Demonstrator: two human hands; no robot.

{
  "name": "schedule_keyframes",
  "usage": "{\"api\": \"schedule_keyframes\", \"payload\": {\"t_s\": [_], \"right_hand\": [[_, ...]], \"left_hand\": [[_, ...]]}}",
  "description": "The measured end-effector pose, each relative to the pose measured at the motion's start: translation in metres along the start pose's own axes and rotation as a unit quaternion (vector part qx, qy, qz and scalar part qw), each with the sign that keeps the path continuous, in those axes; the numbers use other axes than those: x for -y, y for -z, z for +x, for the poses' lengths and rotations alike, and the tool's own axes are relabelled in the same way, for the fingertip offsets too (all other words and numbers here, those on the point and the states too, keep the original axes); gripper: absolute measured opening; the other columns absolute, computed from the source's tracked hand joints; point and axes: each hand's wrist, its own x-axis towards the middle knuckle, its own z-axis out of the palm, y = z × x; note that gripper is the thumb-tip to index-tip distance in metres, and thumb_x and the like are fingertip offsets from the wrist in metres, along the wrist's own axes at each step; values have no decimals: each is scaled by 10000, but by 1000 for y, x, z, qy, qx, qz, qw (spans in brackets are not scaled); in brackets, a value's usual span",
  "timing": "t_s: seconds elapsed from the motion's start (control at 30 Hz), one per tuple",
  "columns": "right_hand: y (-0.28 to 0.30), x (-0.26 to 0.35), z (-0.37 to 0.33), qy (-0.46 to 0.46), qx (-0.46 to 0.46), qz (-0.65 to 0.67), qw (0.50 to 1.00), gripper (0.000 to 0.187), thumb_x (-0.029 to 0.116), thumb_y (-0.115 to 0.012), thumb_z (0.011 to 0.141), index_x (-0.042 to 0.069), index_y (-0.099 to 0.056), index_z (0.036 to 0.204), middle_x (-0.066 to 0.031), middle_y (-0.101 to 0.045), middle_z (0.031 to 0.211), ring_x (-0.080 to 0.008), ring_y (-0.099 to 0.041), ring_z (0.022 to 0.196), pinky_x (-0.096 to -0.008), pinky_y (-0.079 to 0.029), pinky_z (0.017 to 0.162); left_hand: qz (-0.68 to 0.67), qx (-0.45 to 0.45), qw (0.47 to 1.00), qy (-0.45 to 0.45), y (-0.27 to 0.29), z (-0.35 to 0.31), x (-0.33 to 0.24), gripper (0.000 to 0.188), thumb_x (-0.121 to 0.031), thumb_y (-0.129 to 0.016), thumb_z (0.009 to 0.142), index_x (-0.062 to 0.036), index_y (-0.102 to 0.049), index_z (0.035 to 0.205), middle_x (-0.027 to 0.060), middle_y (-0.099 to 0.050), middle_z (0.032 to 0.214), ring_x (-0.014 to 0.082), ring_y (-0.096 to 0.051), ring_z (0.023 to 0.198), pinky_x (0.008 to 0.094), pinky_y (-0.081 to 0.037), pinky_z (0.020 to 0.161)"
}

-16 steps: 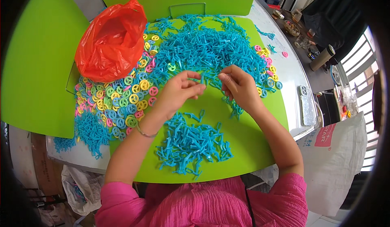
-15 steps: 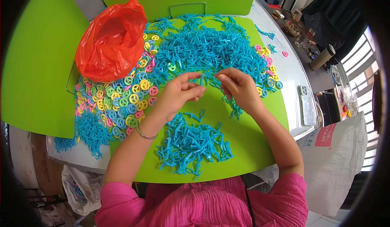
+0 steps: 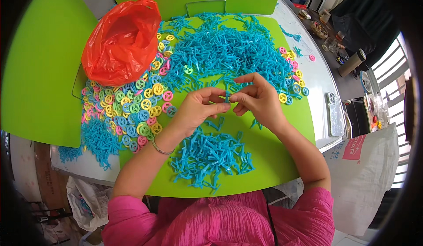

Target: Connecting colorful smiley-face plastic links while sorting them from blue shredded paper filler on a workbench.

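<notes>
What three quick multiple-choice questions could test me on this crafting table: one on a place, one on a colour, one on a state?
1. Where is the orange bag?
A. far left of the green board
B. near right
C. on the lap

2. What colour is the small piece between the fingertips?
A. yellow
B. blue
C. pink

3. How is that piece held?
A. left hand alone
B. lying loose
C. pinched by both hands

Answers: 1 A, it lies beside the coloured rings. 2 B, matching the near blue pile. 3 C, the right hand meets the left.

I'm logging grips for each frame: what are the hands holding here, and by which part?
Both hands, left hand and right hand, pinch one small blue plastic piece between their fingertips; which part each grip takes is too small to tell.
</notes>
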Motion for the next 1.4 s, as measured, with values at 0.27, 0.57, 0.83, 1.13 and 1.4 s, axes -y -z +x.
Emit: {"api": "schedule_keyframes", "payload": {"t_s": [0.27,0.57,0.83,1.13,1.4], "right_hand": [[1,-2,0,31,-28,23,999,260,39,-656,869,7,-442,1011,-119,-660,788,-147,-649,626,-268,-551,525],[-1,-14,-6,174,-59,-184,966,233,32,-658,868,18,-436,933,-109,-646,765,-142,-641,610,-254,-532,511],[8,-3,0,-90,45,95,990,218,167,-627,917,19,-480,983,-83,-624,729,-130,-634,633,-260,-509,490],[73,19,2,43,48,-428,901,170,188,-708,810,28,-654,831,-48,-628,723,-159,-608,675,-319,-469,617],[66,1,-2,25,87,-523,848,229,241,-747,749,44,-664,831,-80,-649,768,-233,-613,720,-360,-473,661]], "left_hand": [[-48,-10,999,11,-2,-3,-2,331,-120,-742,806,-48,-614,1103,20,-672,893,81,-631,802,203,-468,633],[2,-24,999,-26,-7,-2,3,255,-76,-727,810,-14,-652,1046,37,-686,884,86,-643,810,221,-496,662],[134,-27,981,-139,-17,-13,1,195,-21,-723,802,17,-677,987,58,-689,882,91,-641,782,239,-530,732],[347,286,892,-54,21,-19,-36,299,-173,-769,771,-62,-704,1042,17,-674,870,99,-622,818,258,-502,732],[360,189,913,-27,17,-5,-33,179,-203,-722,816,-48,-726,905,44,-664,827,143,-608,739,281,-485,672]]}}
